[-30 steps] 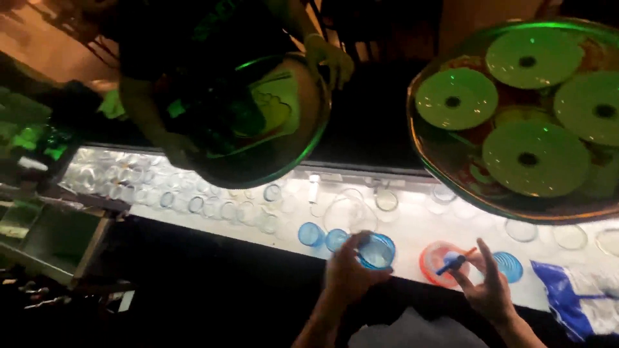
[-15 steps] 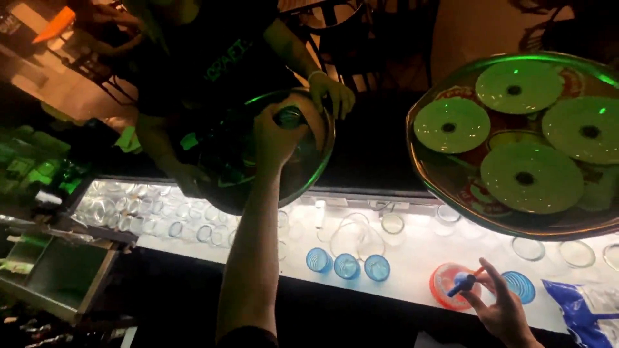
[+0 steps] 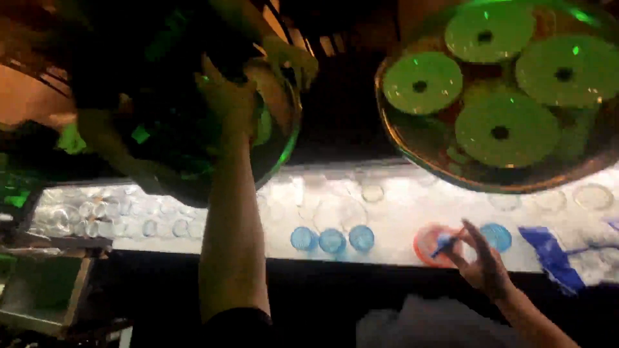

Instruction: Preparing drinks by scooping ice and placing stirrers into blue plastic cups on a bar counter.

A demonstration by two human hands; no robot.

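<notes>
Dark bar, lit tabletop [image 3: 400, 212]. My left hand [image 3: 225, 103] reaches into co-worker's round tray [image 3: 284, 148], fingers' hold unclear. Right hand [image 3: 480, 261] pinches blue pen [image 3: 443, 243] over orange cup [image 3: 429, 243] near front edge. Three blue cups [image 3: 332, 239] untouched.

My left hand [image 3: 225, 103] is blurry up in the dark tray [image 3: 277, 154], so I can't tell what it holds. The big tray [image 3: 412, 161] of green discs is cut off at the top and right. The small blue thing [image 3: 443, 242] in my right hand [image 3: 480, 261] is too fuzzy to name.
</notes>
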